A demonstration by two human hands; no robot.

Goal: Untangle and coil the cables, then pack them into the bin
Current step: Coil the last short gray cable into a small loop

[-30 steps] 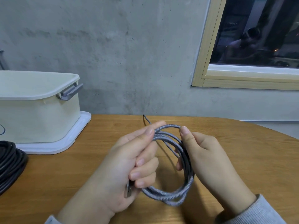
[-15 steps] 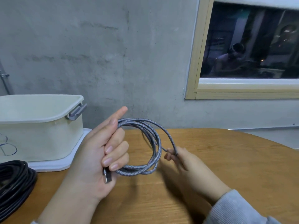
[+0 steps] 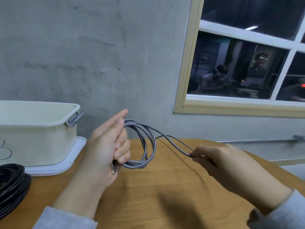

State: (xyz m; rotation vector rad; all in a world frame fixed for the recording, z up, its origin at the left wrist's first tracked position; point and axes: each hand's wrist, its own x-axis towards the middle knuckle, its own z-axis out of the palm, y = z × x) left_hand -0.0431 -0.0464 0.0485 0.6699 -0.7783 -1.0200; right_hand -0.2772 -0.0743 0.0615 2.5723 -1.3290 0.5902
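A plain indoor room: bare concrete wall [image 3: 82, 55], wood-framed window [image 3: 189, 80], round wooden table [image 3: 165, 195].

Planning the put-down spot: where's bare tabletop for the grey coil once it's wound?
Bare wood lies on the round wooden table between the two forearms, and beyond the right hand toward the window. The left edge is crowded: black cable bundle beside the cream plastic bin on its white lid.

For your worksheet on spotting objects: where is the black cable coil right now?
In the head view, the black coil lies on the table at the far left edge, just in front of the bin and left of the left hand.
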